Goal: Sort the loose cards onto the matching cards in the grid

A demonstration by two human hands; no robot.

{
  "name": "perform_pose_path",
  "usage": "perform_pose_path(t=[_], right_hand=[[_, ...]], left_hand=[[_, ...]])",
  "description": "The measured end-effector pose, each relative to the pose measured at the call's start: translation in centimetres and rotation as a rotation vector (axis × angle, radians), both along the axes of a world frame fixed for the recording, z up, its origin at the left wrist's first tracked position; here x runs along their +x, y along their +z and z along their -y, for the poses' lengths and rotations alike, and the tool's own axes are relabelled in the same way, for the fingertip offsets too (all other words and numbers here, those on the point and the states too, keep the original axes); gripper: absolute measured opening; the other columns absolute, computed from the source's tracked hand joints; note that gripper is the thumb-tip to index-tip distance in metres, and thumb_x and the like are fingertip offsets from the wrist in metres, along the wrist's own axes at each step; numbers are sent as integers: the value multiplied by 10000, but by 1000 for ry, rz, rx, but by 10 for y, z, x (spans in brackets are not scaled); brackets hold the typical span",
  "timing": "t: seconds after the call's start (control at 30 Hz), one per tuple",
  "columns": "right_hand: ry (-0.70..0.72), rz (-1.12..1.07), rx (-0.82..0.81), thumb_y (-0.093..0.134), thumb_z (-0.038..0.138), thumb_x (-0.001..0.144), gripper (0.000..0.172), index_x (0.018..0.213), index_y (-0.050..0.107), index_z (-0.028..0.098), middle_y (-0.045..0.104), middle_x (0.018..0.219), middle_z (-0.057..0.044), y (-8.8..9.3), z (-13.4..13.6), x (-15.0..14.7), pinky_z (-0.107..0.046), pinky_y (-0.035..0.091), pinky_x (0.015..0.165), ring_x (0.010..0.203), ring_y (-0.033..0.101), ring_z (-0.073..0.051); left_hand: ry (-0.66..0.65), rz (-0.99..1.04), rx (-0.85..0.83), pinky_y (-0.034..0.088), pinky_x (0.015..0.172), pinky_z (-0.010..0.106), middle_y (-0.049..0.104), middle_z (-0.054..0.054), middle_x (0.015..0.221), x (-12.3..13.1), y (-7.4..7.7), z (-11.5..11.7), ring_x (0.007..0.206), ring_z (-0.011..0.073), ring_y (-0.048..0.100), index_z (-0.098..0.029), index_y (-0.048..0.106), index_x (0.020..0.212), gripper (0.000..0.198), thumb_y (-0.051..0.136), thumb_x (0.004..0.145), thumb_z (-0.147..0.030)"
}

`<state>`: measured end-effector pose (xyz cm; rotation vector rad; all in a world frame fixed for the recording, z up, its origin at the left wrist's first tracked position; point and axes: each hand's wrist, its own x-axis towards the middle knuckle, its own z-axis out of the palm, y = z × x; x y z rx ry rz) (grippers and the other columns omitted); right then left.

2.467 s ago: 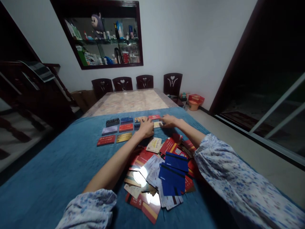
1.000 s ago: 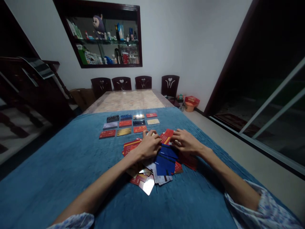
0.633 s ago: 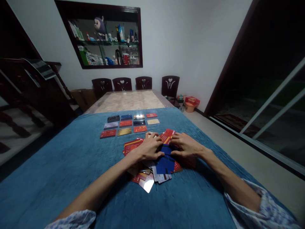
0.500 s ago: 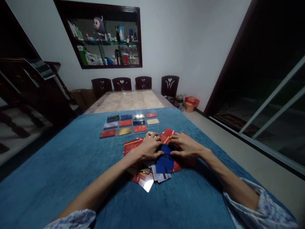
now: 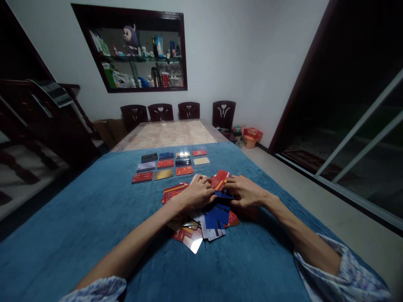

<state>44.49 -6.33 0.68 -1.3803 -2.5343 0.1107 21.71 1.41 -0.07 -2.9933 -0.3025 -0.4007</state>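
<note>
A loose heap of plastic cards (image 5: pixel 201 218), red, blue and pale, lies on the blue cloth (image 5: pixel 94 226) in front of me. Both hands rest on the heap's far side. My left hand (image 5: pixel 198 193) and my right hand (image 5: pixel 245 192) pinch a dark blue card (image 5: pixel 224 195) between them, fingers curled, the card lifted slightly off the pile. Further away, several cards (image 5: pixel 166 164) lie face up in neat rows.
Beyond the cloth the bare marble tabletop (image 5: pixel 170 133) runs to several dark chairs (image 5: pixel 189 110). A wall niche (image 5: pixel 135 50) holds bottles and a plush toy. A red basket (image 5: pixel 252 136) sits on the floor at right, beside a dark doorway.
Both hands came back from the rows of cards to the heap. They closed on a dark blue card and raised it a little from the pile.
</note>
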Motion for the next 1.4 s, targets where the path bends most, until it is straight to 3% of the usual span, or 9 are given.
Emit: perform_pose_path(t=[0.2, 0.43, 0.67, 0.93, 1.2, 1.4], right_hand=[[-38, -16, 26, 610, 132, 703, 184, 850, 679, 219, 691, 875, -35, -4, -6, 8, -312, 418, 741, 848, 597, -197], [-121, -100, 98, 543, 74, 753, 212, 866, 673, 199, 655, 785, -32, -5, -7, 11, -277, 405, 697, 794, 584, -182], [-163, -262, 186, 548, 195, 830, 74, 829, 621, 194, 647, 799, -44, -5, -9, 12, -302, 443, 727, 799, 578, -190], [-149, -440, 214, 496, 275, 897, 121, 913, 593, 205, 668, 847, -41, -6, -7, -3, -300, 463, 723, 751, 600, -175], [-178, -348, 429, 498, 328, 961, 194, 1016, 635, 202, 675, 844, -75, -11, -10, -5, -339, 429, 770, 803, 599, -210], [-153, -245, 499, 448, 343, 1000, 262, 995, 673, 210, 691, 809, -80, -9, -9, -7, -358, 382, 776, 821, 563, -217]], left_hand=[[3, 18, -27, 376, 945, 415, 721, 103, 937, -1, 2, -4, 1073, 232, 558, -169, 675, 905, 264, 426, 984, -207], [35, 86, -69, 387, 927, 370, 689, 121, 1032, -3, 3, -6, 1047, 213, 576, -151, 661, 949, 235, 426, 954, -149], [88, 160, -158, 411, 908, 367, 683, 103, 1008, -4, -1, -11, 1038, 218, 578, -161, 669, 970, 207, 475, 909, -121], [115, 181, -223, 425, 873, 356, 678, 91, 972, -2, -6, -10, 995, 219, 581, -172, 667, 954, 207, 475, 903, -112], [152, 279, -285, 453, 869, 364, 673, 89, 957, -3, -1, -9, 961, 211, 592, -173, 663, 873, 188, 478, 883, -140], [180, 463, -350, 467, 884, 393, 698, 92, 973, -1, 1, -5, 946, 217, 601, -178, 688, 1032, 234, 514, 875, -178]])
